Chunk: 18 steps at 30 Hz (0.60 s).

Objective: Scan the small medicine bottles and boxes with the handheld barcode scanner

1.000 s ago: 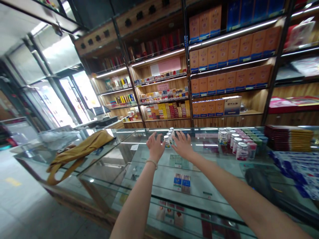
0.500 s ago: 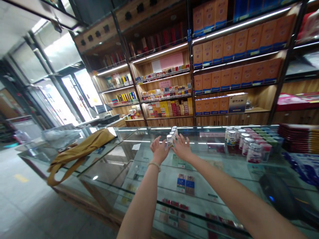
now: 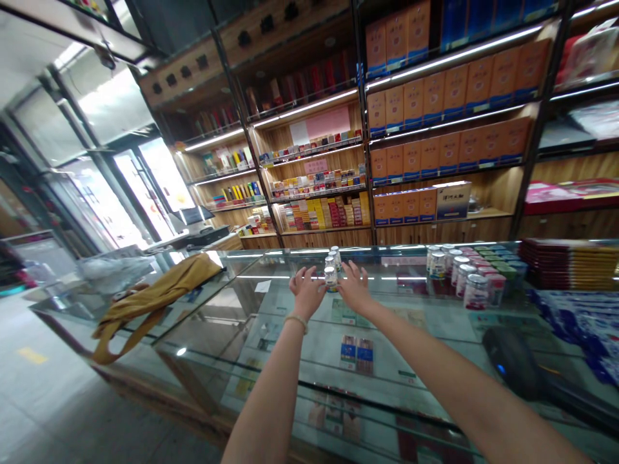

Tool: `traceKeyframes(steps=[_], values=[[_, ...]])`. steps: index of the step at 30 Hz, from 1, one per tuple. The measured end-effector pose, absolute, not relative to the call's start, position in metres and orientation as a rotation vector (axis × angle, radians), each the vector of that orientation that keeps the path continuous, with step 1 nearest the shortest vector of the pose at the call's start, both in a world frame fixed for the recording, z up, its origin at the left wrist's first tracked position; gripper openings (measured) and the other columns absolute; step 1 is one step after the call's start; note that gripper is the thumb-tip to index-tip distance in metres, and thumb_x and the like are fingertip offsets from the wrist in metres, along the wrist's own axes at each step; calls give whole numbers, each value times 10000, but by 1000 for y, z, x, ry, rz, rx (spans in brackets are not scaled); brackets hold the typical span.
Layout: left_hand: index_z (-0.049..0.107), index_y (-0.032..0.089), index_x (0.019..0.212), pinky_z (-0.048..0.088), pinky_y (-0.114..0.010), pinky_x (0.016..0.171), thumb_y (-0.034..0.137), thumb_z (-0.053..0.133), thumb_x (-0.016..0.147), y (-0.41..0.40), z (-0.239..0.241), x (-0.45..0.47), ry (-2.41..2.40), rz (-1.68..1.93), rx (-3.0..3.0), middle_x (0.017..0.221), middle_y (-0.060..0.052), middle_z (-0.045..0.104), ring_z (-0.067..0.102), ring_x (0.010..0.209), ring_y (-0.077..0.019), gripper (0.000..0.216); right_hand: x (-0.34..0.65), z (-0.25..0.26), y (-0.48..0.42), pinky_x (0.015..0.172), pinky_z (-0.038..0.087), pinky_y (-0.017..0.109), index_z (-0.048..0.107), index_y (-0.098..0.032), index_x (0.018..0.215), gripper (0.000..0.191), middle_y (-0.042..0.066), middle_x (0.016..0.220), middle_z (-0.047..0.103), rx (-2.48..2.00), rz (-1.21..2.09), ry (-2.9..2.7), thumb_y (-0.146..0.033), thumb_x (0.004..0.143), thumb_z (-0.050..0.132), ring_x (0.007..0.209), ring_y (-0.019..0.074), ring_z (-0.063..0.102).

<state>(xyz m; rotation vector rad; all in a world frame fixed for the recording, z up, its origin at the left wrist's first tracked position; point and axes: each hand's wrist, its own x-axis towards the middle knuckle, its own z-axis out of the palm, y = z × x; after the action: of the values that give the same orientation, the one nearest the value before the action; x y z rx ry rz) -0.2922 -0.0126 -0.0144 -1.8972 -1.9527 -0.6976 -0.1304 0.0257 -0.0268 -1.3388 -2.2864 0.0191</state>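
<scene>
Both my arms reach out over a glass display counter [image 3: 271, 335]. A short row of small white-labelled jars [image 3: 331, 265] stands on the glass in front of me. My left hand [image 3: 306, 291] lies just left of the nearest jar and my right hand [image 3: 354, 288] just right of it, fingers spread, flanking it. Neither hand lifts a jar; whether the fingertips touch it is unclear.
A yellow cloth bag [image 3: 149, 298] lies on the counter at left. A cluster of small jars [image 3: 464, 274] and stacked red-and-yellow cartons [image 3: 570, 263] stand at right. A dark device [image 3: 512, 361] lies near my right forearm. Shelves of orange boxes [image 3: 445, 122] line the back wall.
My hands have drawn closer together around the nearest jar, which now sits between them. The camera view has shifted slightly.
</scene>
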Motion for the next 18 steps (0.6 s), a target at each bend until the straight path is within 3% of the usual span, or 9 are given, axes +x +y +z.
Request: traceKeyframes(steps=[6, 18], values=[[816, 336, 856, 177, -616, 1190, 379, 728, 838, -26, -10, -282, -1898, -675, -1939, 1445, -33, 569, 330, 1432, -368, 100, -112, -24, 8, 1182, 103, 546, 766, -246, 1042, 277, 83, 1637, 318, -1336, 24, -2255, -318, 938, 520, 1527, 294, 143], [804, 298, 850, 216, -573, 1187, 323, 728, 829, -65, -9, -237, -1901, -749, -1976, 1422, -34, 595, 361, 1431, -331, 82, -70, -23, -31, 1173, 150, 555, 773, -229, 981, 267, 91, 1599, 393, -1325, -5, -2210, -289, 939, 516, 1509, 305, 205]])
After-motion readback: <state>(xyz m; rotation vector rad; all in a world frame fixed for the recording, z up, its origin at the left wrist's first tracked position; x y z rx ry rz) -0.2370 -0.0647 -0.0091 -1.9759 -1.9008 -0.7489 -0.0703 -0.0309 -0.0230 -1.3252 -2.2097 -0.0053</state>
